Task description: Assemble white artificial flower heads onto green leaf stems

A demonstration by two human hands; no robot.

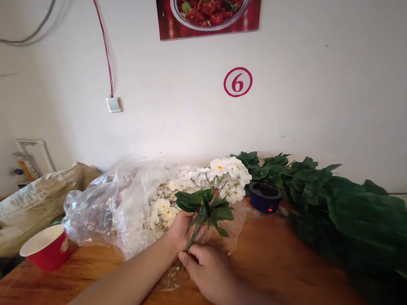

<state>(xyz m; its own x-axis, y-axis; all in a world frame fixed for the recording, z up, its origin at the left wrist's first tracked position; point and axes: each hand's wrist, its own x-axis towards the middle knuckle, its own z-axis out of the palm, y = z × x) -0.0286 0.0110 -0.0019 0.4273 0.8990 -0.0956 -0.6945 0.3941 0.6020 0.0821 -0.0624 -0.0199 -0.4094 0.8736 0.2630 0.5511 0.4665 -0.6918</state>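
A green-stemmed, white-flowered spray with dark leaves (201, 211) was held above the brown wooden table (286, 263).
The left hand (179, 230) curled around its stem, fingers partly hidden; the right hand (210, 273) pinched lower. A sideways pull could have snagged blooms on the crinkled clear plastic bag (135, 213) at left. Its long axis slanted near to far, blooms pointing far and slightly right.
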